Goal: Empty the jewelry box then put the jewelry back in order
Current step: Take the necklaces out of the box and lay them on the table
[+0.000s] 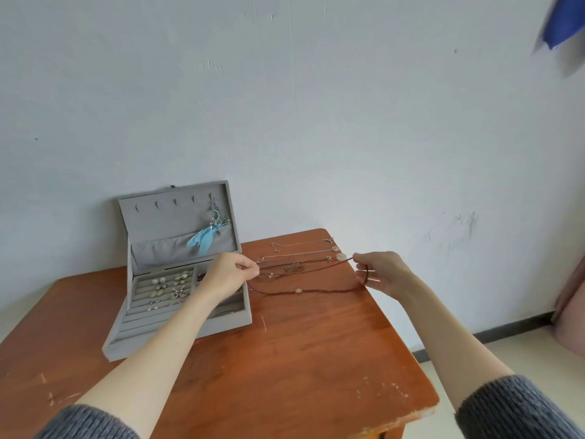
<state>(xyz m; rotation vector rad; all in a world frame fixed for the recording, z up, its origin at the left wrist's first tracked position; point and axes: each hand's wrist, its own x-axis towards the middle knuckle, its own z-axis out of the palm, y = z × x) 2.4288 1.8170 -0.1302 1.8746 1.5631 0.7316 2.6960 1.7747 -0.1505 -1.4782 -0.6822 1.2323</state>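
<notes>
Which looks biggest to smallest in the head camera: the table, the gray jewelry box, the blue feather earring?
1. Table
2. Gray jewelry box
3. Blue feather earring
None look close in size.

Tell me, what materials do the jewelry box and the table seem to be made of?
The jewelry box looks covered in grey velvet-like fabric: matte, soft, no shine. The table looks like reddish-brown wood, or a wood veneer, with a smooth finish: grain lines show, and pale chips mark its edges.

Scratched reddish-brown wooden tabletop (300,350) fills lower frame. Open grey jewelry box (177,315) sits at left-centre, lid upright. Thin chain necklaces (300,251) lie in rows near far right corner, just right of box.
</notes>
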